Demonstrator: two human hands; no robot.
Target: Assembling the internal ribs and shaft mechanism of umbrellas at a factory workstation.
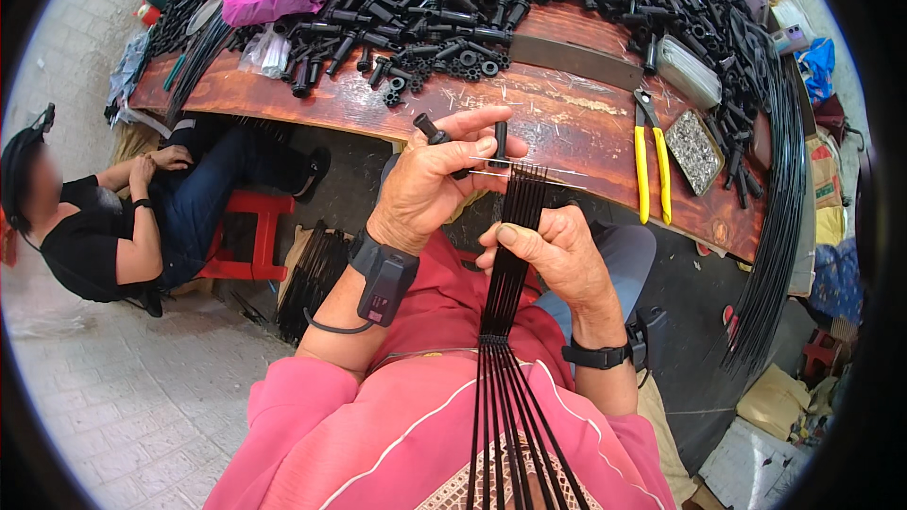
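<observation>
a small tray [681, 170] on the table [586, 156] is full of tiny silver bits [696, 144]. the right hand [557, 250] grips a row of long, thin black sticks [508, 288] in front of the pink shirt [387, 416]. they run up and down, tops toward the table, bottoms fanned out. the left hand [425, 179] grips black tubes [501, 140].

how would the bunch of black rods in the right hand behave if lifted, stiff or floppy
The black rods will probably be springy rather than floppy, as they look fairly straight along most of their length. They may splay when moved, since their lower parts fan apart. Each looks slender, so they are likely light for their length.
</observation>
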